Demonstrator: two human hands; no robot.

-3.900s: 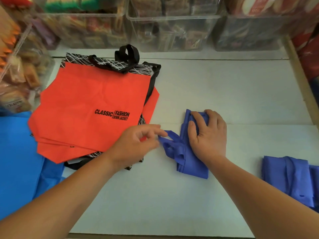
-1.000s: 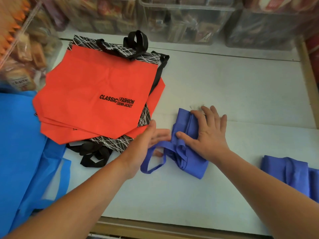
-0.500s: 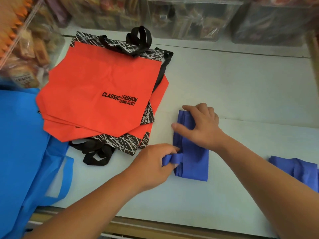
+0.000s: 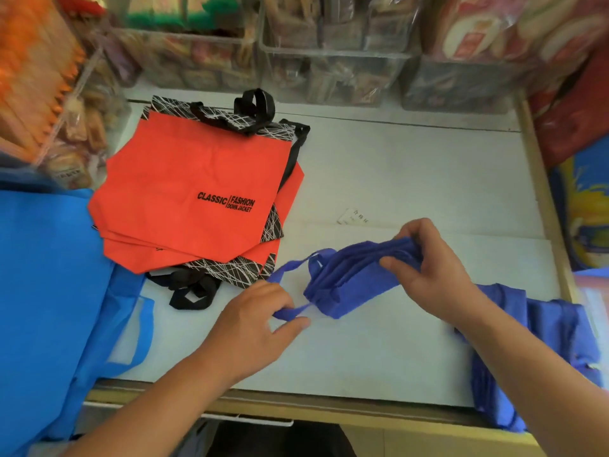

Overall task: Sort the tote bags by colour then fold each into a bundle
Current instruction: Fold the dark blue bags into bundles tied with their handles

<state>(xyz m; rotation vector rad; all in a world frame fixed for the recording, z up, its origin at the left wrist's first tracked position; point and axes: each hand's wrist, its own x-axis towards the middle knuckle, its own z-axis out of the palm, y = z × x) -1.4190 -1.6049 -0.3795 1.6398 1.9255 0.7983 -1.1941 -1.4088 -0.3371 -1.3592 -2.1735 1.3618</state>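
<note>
Right hand (image 4: 435,275) is gripping the folded blue tote (image 4: 346,278), left hand (image 4: 253,328) pinching its handle (image 4: 290,313), white tabletop (image 4: 412,173) showing wide above.

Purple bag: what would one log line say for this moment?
right hand grips purple bag | left hand pinches strap | orange bags stacked flat

A stack of printed bags (image 4: 184,189) is laid on the left part of the table (image 4: 412,179), and bins (image 4: 333,77) are ranged behind it along the far edge. Further left, plain bags (image 4: 49,275) are spread over the near-left corner. Right of the stack, a folded bag (image 4: 349,278) is held over the table's middle between the left hand (image 4: 253,328) and the right hand (image 4: 435,278), with a label (image 4: 354,216) behind it. Bundles (image 4: 553,328) are piled at the right edge.
</note>
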